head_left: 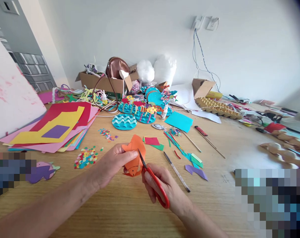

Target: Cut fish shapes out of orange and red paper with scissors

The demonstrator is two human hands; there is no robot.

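From my end, the head camera shows a pale wall (102, 36) on the far side and a wood-grain tabletop (102, 211) crowded with craft supplies. The orange fish-shaped paper piece with a drawn eye (132, 162) is held up over the near middle of the table. I have it pinched in the left hand (114, 161), thumb on top, fingers closed beneath. My right hand (171, 186) is curled around the red-handled metal scissors (156, 183), blade against the paper near the thumb; how far the blades part I cannot tell.

I judge the orange piece very light, bendy and easy to crease or tear, with little slip; its broad middle seems the best hold, thumb clear of the blade.

Just beyond it lie a red paper rectangle (151, 141) and a green scrap (160, 147). To the right, the clear-barrelled pen (177, 172) sits close to my right hand, so I'd mind it, with a purple paper offcut (196, 172) further right. Left are multicoloured paper dots (87, 157) and, farther off, stacked coloured sheets (54, 120).
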